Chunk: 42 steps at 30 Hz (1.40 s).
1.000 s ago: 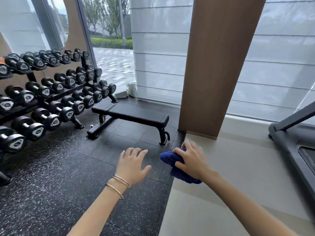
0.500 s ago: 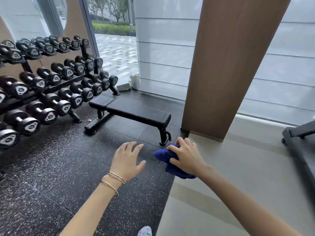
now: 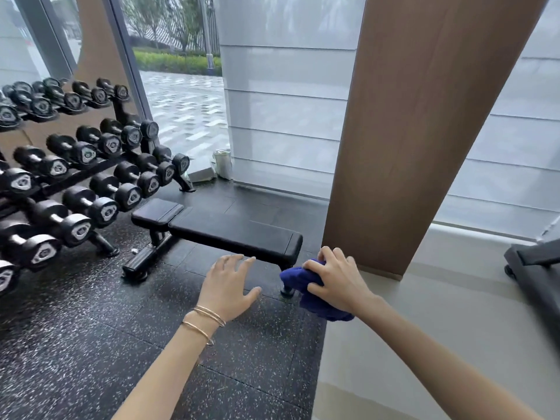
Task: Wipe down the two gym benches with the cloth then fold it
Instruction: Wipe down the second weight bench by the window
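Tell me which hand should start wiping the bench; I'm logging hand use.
Right. The right hand already has its grip closed on the blue cloth, beside the near end of the black bench. The left hand is open and empty, fingers spread, nearer the bench's middle.

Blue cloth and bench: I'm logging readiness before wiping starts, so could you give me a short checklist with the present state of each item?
1. Blue cloth gripped in right hand: ok.
2. Left hand free, open: ok.
3. Flat bench pad free of objects: ok.
4. Cloth touching the pad: not ok, it is held near the bench's end.
5. Second bench in view: not ok.
6. Cloth damp or dry: cannot tell.
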Motion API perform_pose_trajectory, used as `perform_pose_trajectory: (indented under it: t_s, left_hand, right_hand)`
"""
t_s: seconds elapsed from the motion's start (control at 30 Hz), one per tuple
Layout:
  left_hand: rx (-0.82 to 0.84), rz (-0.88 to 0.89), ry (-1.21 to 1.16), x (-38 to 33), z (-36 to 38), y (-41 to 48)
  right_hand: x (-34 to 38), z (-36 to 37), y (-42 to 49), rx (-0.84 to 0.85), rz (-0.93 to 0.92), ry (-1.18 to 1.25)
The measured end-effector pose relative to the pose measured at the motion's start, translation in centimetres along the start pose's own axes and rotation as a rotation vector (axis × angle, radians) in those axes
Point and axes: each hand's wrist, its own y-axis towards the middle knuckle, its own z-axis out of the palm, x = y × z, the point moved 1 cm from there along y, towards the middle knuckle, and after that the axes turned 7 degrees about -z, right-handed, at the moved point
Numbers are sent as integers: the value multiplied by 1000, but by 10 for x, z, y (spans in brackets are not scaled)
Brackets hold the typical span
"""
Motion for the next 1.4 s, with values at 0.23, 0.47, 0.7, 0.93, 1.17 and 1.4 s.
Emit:
perform_pose_trajectory:
  t_s: [0.23, 0.47, 0.7, 0.93, 1.17, 1.4]
  left_hand:
    - [45, -9, 2, 43, 15, 80]
    - [104, -36, -27, 71, 48, 179]
    - [98, -21, 26, 89, 60, 322]
    - [122, -38, 32, 106, 81, 438]
    - [236, -10, 26, 142, 128, 517]
    - [339, 152, 26, 171, 178, 626]
  right_hand:
    - [-13, 26, 83, 61, 0, 25]
    - [-58, 68, 188, 111, -9, 22]
    - [-118, 94, 315, 119, -18, 57]
    - [-169, 115, 424, 139, -34, 60]
    - [-213, 161, 493, 184, 70, 92]
    - [-235, 224, 552, 248, 319, 168]
